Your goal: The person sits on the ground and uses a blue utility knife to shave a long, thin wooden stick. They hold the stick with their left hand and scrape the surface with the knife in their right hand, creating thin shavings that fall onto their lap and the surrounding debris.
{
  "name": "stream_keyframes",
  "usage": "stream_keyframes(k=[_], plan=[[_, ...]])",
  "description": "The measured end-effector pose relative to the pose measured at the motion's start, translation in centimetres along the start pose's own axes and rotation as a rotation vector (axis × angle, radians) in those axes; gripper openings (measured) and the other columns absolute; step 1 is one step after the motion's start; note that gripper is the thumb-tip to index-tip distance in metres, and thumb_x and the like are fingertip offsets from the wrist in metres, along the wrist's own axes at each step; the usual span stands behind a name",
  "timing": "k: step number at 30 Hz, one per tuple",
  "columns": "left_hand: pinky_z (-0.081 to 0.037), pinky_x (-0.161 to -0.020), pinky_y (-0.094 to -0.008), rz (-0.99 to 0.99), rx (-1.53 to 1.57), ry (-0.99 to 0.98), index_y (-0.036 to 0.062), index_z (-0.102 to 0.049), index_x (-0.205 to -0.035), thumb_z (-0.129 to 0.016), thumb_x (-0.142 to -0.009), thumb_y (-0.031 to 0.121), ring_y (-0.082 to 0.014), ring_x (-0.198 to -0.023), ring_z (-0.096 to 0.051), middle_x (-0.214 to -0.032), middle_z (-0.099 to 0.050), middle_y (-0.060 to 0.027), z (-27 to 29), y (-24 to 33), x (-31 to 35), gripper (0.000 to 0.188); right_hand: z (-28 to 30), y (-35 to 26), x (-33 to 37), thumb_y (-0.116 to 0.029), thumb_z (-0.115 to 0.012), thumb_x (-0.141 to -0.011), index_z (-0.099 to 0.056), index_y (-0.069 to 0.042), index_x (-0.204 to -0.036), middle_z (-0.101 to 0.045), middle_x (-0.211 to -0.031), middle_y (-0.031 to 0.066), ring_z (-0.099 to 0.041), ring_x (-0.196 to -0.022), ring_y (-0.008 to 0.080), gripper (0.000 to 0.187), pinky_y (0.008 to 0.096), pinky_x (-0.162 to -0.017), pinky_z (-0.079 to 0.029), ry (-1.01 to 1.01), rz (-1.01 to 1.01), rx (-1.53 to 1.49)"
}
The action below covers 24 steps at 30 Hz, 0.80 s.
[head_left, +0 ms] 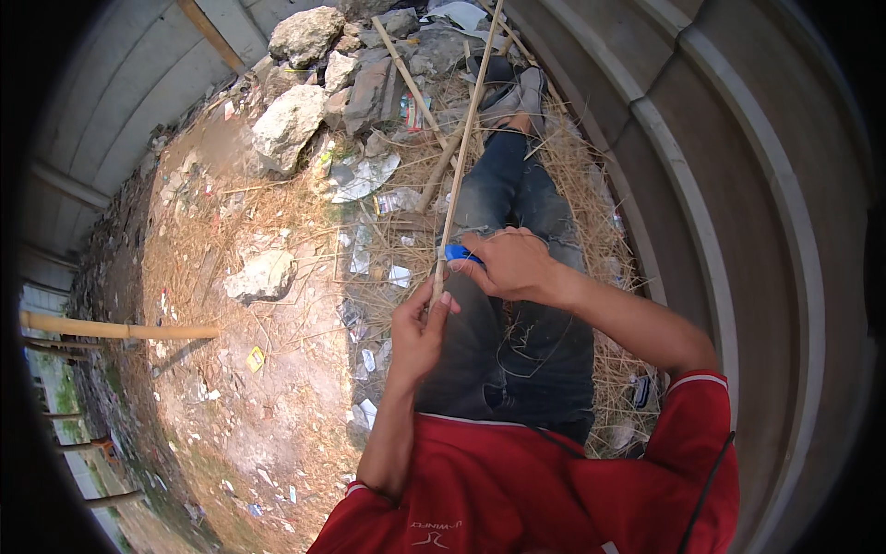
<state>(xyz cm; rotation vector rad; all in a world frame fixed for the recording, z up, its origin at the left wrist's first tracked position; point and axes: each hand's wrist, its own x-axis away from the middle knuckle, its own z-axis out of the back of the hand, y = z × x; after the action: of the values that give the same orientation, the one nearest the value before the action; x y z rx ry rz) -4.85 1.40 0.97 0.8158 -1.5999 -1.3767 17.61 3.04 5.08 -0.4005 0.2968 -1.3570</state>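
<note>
Both hands meet over the person's lap: the right hand [513, 266] is curled around a small blue-handled tool [459, 253], pressing it against a long thin bamboo strip [464, 138], while the left hand [417, 331] pinches the near end of that strip between thumb and fingers just below the tool. The strip runs from the hands up and away over the outstretched legs toward the top of the view.

Around them, from big to small: a curved grey concrete wall [738, 185] rises on the right, and bare dirt ground [258, 388] strewn with dry straw and scraps of litter spreads on the left. The person sits in a red shirt [517, 489] and dark jeans [526, 342], legs stretched along the wall. A heap of rocks [295, 120] lies beyond the feet. A thick bamboo pole [120, 329] lies at the far left, well apart from the hands. More thin sticks [415, 88] lean across the rocks near the shoes [512, 88].
</note>
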Motion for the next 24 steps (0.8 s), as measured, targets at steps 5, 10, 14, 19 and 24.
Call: stream_keyframes(k=[5, 10, 14, 19, 24], plan=[[-0.031, -0.051, -0.0182, 0.075, 0.047, -0.019, -0.0008, -0.057, -0.142, -0.058, -0.106, 0.011, 0.001, -0.059, -0.042, -0.086, -0.064, 0.0024, -1.0, 0.0, 2.2, 0.038, 2.2, 4.8, -2.6, -0.055, -0.049, -0.104, -0.064, -0.002, -0.093, -0.065, -0.071, 0.0252, -0.066, -0.08, 0.0496, 0.056, 0.0574, -0.074, -0.051, 0.203, -0.048, -0.004], [-0.029, -0.048, -0.0183, 0.115, 0.128, -0.045, 0.0003, -0.056, -0.143, -0.057, -0.106, 0.009, 0.0001, -0.054, -0.04, -0.084, -0.062, 0.002, -0.2, 0.0, 2.1, 0.038, 2.4, 3.2, -2.5, -0.052, -0.05, -0.104, -0.069, -0.003, -0.104, -0.07, -0.083, 0.0269, -0.069, -0.084, 0.0487, 0.053, 0.0578, -0.077, -0.054, 0.067, -0.104, -0.062], [-0.03, -0.049, -0.0185, 0.129, 0.149, -0.073, 0.0003, -0.057, -0.143, -0.057, -0.106, 0.011, 0.0, -0.055, -0.04, -0.084, -0.062, 0.0017, 0.4, -0.4, 1.9, 0.038, -1.7, -0.1, 1.6, -0.048, -0.052, -0.104, -0.067, -0.004, -0.098, -0.067, -0.073, 0.025, -0.067, -0.072, 0.0484, 0.048, 0.0578, -0.068, -0.052, -0.046, 0.118, -0.044], [-0.031, -0.05, -0.0185, 0.182, 0.132, -0.193, 0.0012, -0.058, -0.143, -0.058, -0.106, 0.014, -0.0003, -0.057, -0.043, -0.083, -0.063, 0.0021, 1.3, -2.3, 4.8, 0.039, 4.5, 7.6, -2.4, -0.05, -0.051, -0.105, -0.069, 0.003, -0.102, -0.066, -0.074, 0.0269, -0.068, -0.079, 0.0478, 0.056, 0.0539, -0.073, -0.052, 0.363, -0.259, -0.172], [-0.031, -0.05, -0.019, 0.189, -0.001, -0.271, 0.0008, -0.058, -0.143, -0.059, -0.105, 0.012, -0.0005, -0.056, -0.043, -0.084, -0.065, 0.0017, 3.2, -5.3, 8.9, 0.039, 11.5, 20.4, -2.2, -0.053, -0.046, -0.106, -0.07, 0.005, -0.104, -0.064, -0.075, 0.0249, -0.063, -0.075, 0.0422, 0.063, 0.0497, -0.074, -0.047, 0.552, -0.407, -0.051]])
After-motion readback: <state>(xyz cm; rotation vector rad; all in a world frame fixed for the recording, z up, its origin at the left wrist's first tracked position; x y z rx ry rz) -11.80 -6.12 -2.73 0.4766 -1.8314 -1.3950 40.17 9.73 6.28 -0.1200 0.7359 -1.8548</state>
